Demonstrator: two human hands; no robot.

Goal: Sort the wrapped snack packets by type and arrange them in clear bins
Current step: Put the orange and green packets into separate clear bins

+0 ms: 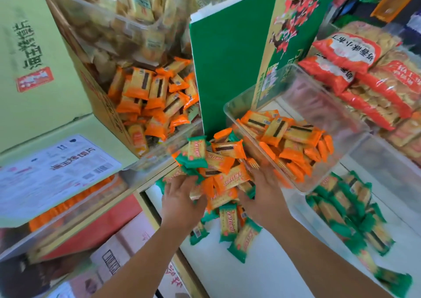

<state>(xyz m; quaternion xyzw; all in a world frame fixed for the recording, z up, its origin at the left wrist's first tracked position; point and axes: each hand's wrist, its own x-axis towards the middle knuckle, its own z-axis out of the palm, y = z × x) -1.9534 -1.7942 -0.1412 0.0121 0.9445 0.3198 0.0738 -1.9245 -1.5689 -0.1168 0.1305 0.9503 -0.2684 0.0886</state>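
A mixed heap of orange-wrapped and green-wrapped snack packets [218, 168] lies on the white counter [268, 272] in front of me. My left hand [182, 202] and my right hand [264, 195] cup the heap from both sides, fingers curled round a bunch of packets. Just right of the heap a tilted clear bin [341, 106] holds orange packets [289, 143]. Another clear bin [303, 213] at the lower right holds green packets [348, 211]. A third clear bin [159, 154] to the upper left holds more orange packets [155, 97].
An upright green carton [230, 70] stands behind the heap. A pale green cardboard box [34, 54] with open flaps fills the left. Red bags of biscuits [364, 70] are stacked at the right. A bin of pale yellow packets [136, 13] sits at the top.
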